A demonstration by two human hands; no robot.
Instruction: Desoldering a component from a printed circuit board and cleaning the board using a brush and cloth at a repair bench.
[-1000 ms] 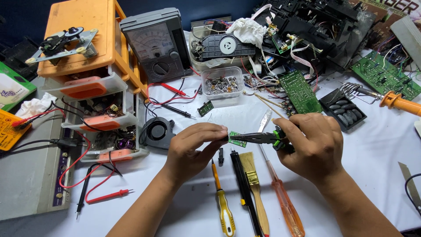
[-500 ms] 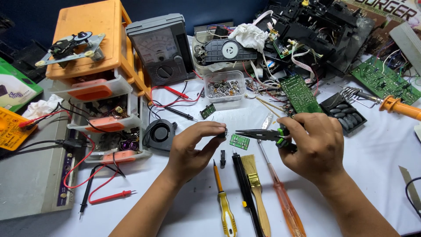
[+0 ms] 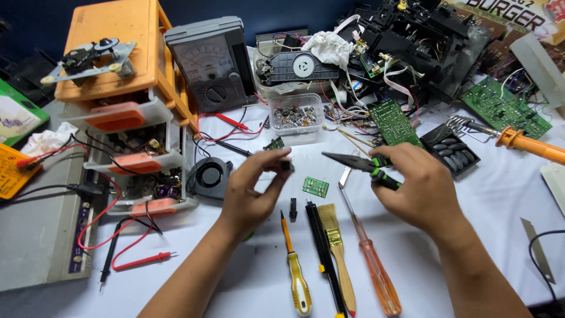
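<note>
My left hand (image 3: 250, 191) hovers over the white table, thumb and fingers pinched on a small dark part (image 3: 287, 166). My right hand (image 3: 419, 189) grips needle-nose pliers (image 3: 353, 162) by their green and black handles, jaws pointing left toward the left hand's fingertips. Between and just below the two hands, a small green circuit board (image 3: 315, 186) lies flat on the table. Beneath that sits a tiny black component (image 3: 293, 210).
Near the front edge lie a yellow screwdriver (image 3: 297, 277), a black tool (image 3: 323, 253), a brush (image 3: 337, 250) and an orange screwdriver (image 3: 372, 265). An orange drawer unit (image 3: 120, 70), analog multimeter (image 3: 209, 65), small fan (image 3: 210, 175), clear parts tub (image 3: 294, 118), soldering iron (image 3: 524, 144) and blade (image 3: 537, 250) surround them.
The small green board, held up between my left fingers and the pliers before, now lies on the table. My hands have drawn apart, and the left now pinches a small dark part.
</note>
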